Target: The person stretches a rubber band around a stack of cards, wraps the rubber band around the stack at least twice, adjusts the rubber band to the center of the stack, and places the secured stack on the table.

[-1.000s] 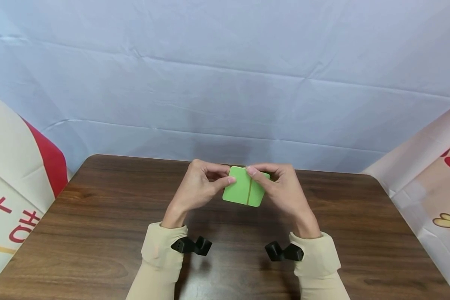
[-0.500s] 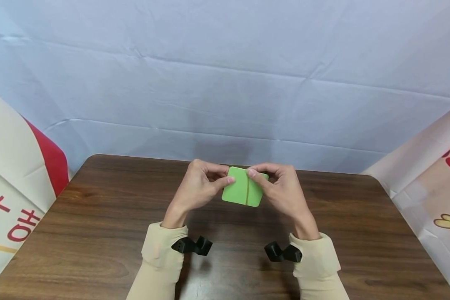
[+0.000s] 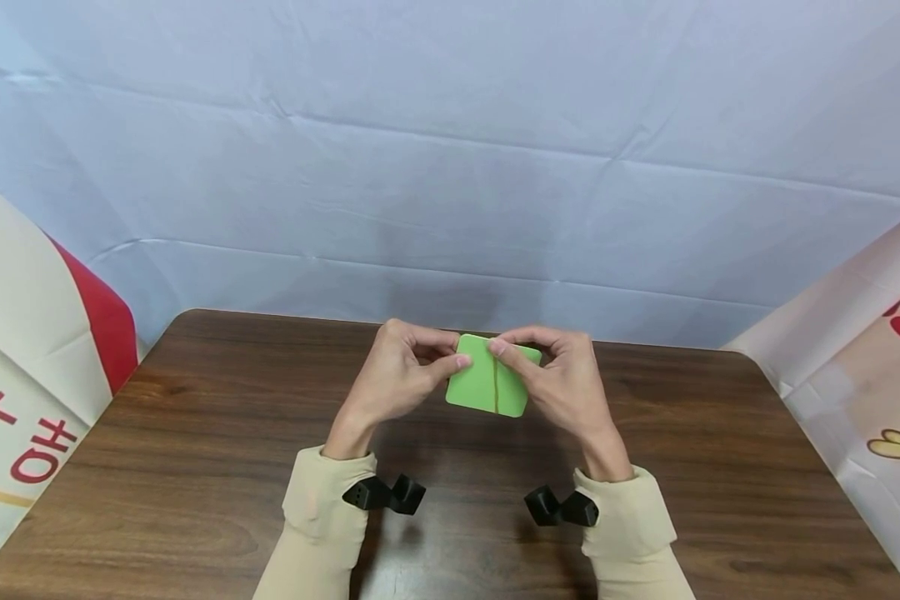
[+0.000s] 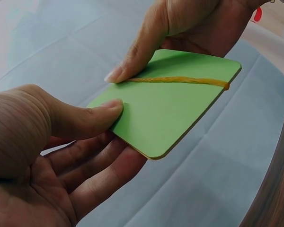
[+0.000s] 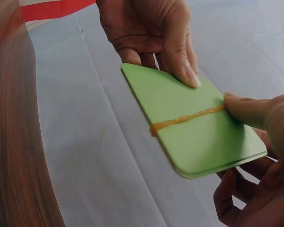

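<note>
Both hands hold a thin stack of green cards (image 3: 472,385) with rounded corners, raised above the table and tilted. A yellow-brown rubber band (image 4: 189,80) runs across the stack, right of its middle in the head view. My left hand (image 3: 393,375) pinches the left edge, thumb on the face and fingers behind. On the upper right, my right hand (image 3: 566,379) pinches the stack; its thumb (image 5: 246,109) presses at the end of the band. In the right wrist view the layered card edges (image 5: 227,164) show. The back of the stack is hidden.
Below the hands is a dark brown wooden table (image 3: 195,433) with rounded far corners. A pale cloth backdrop (image 3: 450,167) hangs behind it. Printed banners stand at the left (image 3: 30,358) and right (image 3: 885,375). Each cuff carries a black camera mount (image 3: 382,494).
The right thumb has slid slightly left along the top of the stack, and the band's upper end has shifted left with it. The left hand has barely moved.
</note>
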`<move>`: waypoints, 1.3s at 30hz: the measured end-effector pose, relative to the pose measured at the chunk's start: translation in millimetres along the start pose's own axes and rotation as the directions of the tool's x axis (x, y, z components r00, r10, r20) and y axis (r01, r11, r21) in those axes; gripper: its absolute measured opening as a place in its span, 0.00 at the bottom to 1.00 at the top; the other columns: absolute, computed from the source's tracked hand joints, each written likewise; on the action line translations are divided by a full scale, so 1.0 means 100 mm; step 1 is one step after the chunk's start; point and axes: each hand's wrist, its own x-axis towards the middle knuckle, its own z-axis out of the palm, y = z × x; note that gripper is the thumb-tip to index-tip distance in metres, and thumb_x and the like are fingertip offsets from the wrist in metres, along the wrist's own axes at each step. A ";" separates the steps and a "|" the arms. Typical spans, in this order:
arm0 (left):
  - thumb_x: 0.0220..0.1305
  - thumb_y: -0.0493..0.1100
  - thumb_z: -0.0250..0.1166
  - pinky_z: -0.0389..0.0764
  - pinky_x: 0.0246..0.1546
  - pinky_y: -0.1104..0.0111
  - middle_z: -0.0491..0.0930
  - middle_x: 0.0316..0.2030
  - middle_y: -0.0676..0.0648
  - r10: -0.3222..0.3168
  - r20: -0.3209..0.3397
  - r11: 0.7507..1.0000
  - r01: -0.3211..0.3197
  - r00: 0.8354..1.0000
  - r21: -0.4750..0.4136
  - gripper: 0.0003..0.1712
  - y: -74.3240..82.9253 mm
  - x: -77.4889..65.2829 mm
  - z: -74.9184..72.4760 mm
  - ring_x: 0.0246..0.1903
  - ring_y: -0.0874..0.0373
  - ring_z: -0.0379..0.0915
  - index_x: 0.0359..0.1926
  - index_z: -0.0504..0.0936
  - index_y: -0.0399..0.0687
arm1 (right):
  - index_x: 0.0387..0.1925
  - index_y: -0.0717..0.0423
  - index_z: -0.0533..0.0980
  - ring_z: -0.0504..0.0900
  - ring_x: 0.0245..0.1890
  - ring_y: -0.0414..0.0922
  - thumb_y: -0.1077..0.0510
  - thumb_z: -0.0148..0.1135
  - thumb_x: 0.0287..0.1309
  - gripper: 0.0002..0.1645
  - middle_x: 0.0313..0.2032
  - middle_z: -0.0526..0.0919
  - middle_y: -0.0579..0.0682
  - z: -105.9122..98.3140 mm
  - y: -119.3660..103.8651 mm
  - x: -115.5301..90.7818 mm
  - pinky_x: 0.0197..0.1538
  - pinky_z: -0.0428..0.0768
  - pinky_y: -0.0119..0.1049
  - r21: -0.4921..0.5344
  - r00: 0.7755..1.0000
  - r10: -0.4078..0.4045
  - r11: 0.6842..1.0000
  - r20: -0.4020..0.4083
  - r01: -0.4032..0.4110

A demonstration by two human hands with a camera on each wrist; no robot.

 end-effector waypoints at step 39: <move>0.58 0.28 0.72 0.82 0.28 0.68 0.87 0.27 0.46 0.010 0.013 0.999 -0.009 1.000 -0.038 0.09 0.01 0.01 0.01 0.26 0.57 0.82 0.41 0.90 0.35 | 0.42 0.61 0.88 0.84 0.34 0.43 0.59 0.68 0.66 0.09 0.37 0.89 0.53 0.00 -0.05 -0.02 0.35 0.80 0.31 -0.012 0.998 0.015 1.000 0.060 -0.014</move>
